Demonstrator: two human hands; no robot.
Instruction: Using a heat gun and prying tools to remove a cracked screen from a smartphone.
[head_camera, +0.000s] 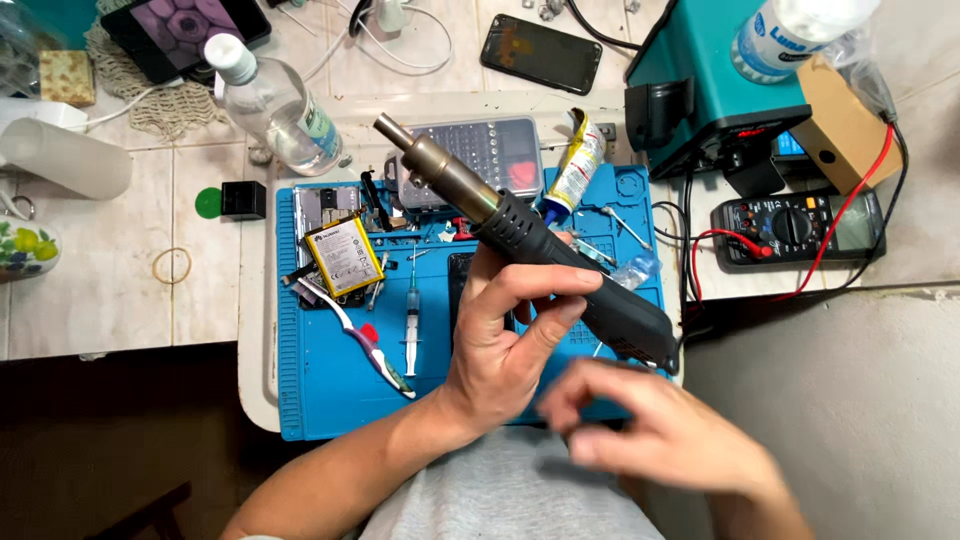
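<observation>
My left hand (505, 335) grips the black handle of a hot air gun (520, 225), whose metal nozzle points up and to the left over a blue work mat (330, 400). My right hand (665, 435) is blurred at the lower right, just below the rear end of the handle. Its fingers are spread and nothing shows in them. On the mat to the left lie a phone battery with a yellow edge (345, 257) on an opened phone (322, 208), a syringe (411, 325) and a toothbrush (362, 343).
A grey bit case (490, 150) and a squeezed glue tube (575, 160) lie behind the gun. A clear bottle (275, 105) lies at the back left. A teal station (700, 100), a multimeter (800, 225) with red and black leads, and a black phone (540, 52) are at the back right.
</observation>
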